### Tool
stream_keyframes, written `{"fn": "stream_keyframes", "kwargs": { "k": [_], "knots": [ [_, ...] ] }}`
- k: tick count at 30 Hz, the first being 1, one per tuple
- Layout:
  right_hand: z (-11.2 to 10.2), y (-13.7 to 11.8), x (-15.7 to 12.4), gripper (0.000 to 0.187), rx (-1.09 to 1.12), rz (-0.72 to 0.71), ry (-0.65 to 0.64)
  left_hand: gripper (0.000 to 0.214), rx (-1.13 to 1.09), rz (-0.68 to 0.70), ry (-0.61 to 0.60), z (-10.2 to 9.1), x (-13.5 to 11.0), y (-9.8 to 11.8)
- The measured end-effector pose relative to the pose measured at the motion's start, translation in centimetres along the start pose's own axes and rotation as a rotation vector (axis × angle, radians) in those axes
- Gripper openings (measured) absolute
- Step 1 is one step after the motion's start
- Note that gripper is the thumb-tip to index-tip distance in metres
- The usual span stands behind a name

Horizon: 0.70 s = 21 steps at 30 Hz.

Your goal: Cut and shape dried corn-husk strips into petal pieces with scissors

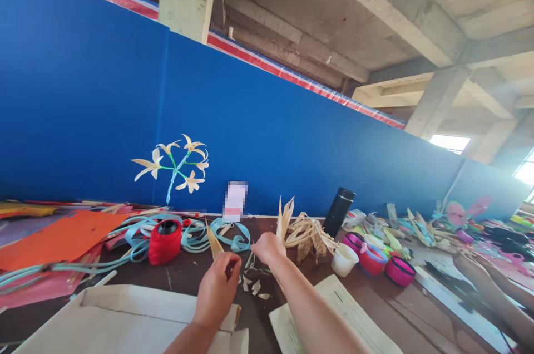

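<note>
My left hand [219, 286] is closed, its fingers curled in a pinch, with a pointed piece of dried corn husk [214, 241] sticking up out of it. Further forward, my right hand [270, 248] reaches over the table with its fingers pressed together; what they hold, if anything, is hidden. Thin pale strands [249, 262] show just below those fingertips. Beside that hand lies a bundle of dried corn husks [308, 230]. Small pale husk scraps [256, 287] are scattered between my hands. At the back stands a flower spray [192, 181] with pale husk petals and green stems.
A red ribbon roll [165, 244], light blue ribbon [237, 242] and orange sheet [62, 240] lie left. A black bottle [339, 214], white cup [344, 259] and pink rolls [399, 270] stand right. Another person's arm [479, 281] rests far right. A blue partition [267, 137] rises behind.
</note>
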State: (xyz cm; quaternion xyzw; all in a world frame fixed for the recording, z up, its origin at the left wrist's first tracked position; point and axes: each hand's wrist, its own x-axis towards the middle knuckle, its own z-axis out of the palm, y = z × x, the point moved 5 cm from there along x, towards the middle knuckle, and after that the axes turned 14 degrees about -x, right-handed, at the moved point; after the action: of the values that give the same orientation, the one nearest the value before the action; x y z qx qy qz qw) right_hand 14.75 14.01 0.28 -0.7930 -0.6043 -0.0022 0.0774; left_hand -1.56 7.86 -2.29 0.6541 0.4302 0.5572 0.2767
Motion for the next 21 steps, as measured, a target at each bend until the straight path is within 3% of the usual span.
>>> {"fn": "stream_keyframes", "kwargs": {
  "k": [5,9,12,21],
  "knots": [
    [-2.3,1.0,-2.2,0.015,0.149,-0.09,0.146,0.019,-0.009,-0.033,-0.013,0.1,-0.1,-0.1],
    [-2.8,2.0,-4.4,0.02,0.269,-0.147,0.258,0.019,-0.013,-0.017,-0.008,0.0,-0.2,0.3],
    [-2.6,2.7,-5.9,0.02,0.543,-0.198,0.385,0.019,-0.024,0.0,-0.006,0.0,-0.4,0.6],
    [-1.4,3.3,-7.5,0.021,0.768,-0.239,0.424,0.019,-0.001,0.059,-0.034,-0.1,-0.7,1.7]
  ]
}}
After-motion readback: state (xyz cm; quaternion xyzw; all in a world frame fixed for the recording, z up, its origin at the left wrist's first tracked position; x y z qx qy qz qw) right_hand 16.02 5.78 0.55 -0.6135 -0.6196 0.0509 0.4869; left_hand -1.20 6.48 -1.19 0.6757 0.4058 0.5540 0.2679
